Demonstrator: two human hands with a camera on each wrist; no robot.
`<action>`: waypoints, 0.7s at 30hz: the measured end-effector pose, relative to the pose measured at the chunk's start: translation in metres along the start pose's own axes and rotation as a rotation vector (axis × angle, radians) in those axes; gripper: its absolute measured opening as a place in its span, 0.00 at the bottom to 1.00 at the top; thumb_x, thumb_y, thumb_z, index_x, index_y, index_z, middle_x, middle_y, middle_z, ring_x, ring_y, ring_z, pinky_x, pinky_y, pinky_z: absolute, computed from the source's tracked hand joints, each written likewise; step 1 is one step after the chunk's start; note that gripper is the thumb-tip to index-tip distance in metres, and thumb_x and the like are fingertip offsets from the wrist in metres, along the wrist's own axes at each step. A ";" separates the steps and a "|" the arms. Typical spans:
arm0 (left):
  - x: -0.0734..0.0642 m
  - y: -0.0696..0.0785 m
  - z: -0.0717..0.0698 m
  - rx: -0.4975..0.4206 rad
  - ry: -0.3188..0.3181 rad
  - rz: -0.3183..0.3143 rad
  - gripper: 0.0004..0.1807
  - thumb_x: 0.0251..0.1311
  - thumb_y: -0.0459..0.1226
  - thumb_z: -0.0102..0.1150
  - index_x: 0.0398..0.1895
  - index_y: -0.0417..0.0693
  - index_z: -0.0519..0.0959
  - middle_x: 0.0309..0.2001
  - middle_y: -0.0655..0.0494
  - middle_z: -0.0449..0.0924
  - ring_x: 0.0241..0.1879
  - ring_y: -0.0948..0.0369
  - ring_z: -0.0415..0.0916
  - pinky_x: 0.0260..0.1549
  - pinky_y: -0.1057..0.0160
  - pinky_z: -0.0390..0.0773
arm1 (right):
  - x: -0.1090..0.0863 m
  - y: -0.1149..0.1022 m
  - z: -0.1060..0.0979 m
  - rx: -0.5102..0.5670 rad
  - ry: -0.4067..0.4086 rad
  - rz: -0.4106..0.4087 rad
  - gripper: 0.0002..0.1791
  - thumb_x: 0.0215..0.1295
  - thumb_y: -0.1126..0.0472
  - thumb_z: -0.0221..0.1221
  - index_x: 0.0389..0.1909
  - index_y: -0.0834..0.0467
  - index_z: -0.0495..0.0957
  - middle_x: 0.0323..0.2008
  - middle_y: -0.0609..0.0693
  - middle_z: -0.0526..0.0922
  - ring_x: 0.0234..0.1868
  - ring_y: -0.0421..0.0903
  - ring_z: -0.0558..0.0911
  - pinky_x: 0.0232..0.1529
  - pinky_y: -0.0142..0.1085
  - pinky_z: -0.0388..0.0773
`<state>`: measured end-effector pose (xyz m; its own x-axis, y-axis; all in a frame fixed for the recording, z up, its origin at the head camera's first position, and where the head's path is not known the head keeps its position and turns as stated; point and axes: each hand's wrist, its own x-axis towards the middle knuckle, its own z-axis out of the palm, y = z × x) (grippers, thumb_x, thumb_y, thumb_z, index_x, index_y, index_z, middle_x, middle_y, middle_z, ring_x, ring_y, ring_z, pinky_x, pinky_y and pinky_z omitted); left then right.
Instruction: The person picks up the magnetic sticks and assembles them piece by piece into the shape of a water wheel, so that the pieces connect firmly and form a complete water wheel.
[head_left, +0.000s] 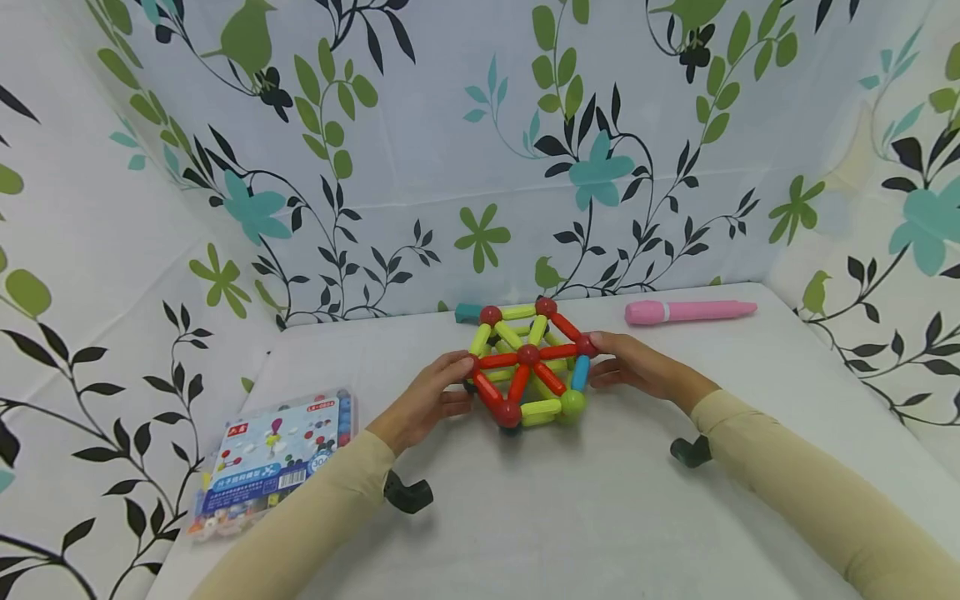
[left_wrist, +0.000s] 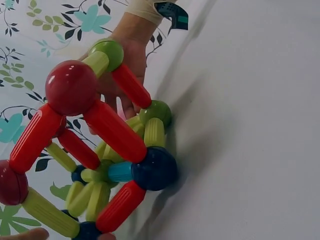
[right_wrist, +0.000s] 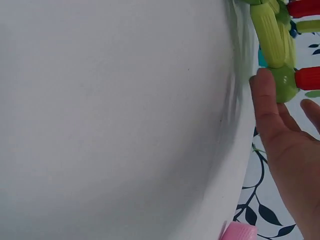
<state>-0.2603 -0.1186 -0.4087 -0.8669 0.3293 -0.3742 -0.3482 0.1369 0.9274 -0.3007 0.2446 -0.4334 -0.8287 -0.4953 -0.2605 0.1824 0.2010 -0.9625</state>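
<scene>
A ball-and-rod building model (head_left: 528, 355) of red, yellow-green and blue rods stands between both hands at the middle of the table. Red balls, a green one and dark blue ones join its rods. My left hand (head_left: 427, 400) grips its left corner, thumb at a red ball and fingers curled below. On the opposite side my right hand (head_left: 633, 365) holds the right corner, thumb by another red ball. Up close in the right wrist view, a fingertip presses a green ball (right_wrist: 286, 85). Seen in the left wrist view, dark blue balls (left_wrist: 155, 169) sit along the model's underside.
A clear toy-set box (head_left: 281, 450) with a printed sheet lies at the left of the white table (head_left: 570, 525). A pink pen-shaped toy (head_left: 697, 311) rests at the back right. Behind the model is a small teal piece (head_left: 468, 313). Patterned cloth (head_left: 420, 167) hangs behind.
</scene>
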 end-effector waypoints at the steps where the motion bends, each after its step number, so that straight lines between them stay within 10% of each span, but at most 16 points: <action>1: -0.001 0.001 0.000 0.000 -0.001 0.016 0.41 0.67 0.61 0.56 0.78 0.56 0.58 0.71 0.44 0.65 0.65 0.41 0.72 0.66 0.46 0.73 | -0.002 0.000 0.000 0.000 -0.007 -0.027 0.40 0.76 0.40 0.46 0.77 0.63 0.57 0.71 0.66 0.65 0.61 0.60 0.78 0.61 0.51 0.79; 8: -0.006 0.003 -0.003 0.008 -0.032 0.108 0.43 0.65 0.47 0.65 0.80 0.63 0.56 0.77 0.49 0.57 0.70 0.48 0.67 0.68 0.48 0.69 | -0.016 0.001 -0.004 -0.071 -0.013 -0.190 0.40 0.71 0.52 0.56 0.79 0.58 0.55 0.75 0.61 0.62 0.71 0.60 0.69 0.65 0.54 0.75; 21: -0.009 0.000 -0.008 0.194 -0.117 0.253 0.59 0.51 0.36 0.78 0.79 0.82 0.51 0.80 0.61 0.48 0.77 0.51 0.56 0.65 0.56 0.72 | -0.033 -0.003 -0.009 -0.231 -0.034 -0.188 0.57 0.56 0.53 0.73 0.82 0.46 0.50 0.80 0.54 0.53 0.77 0.65 0.60 0.60 0.52 0.79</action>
<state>-0.2553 -0.1290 -0.4058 -0.8664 0.4790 -0.1409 -0.0434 0.2089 0.9770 -0.2784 0.2683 -0.4213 -0.8175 -0.5696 -0.0853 -0.1012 0.2878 -0.9523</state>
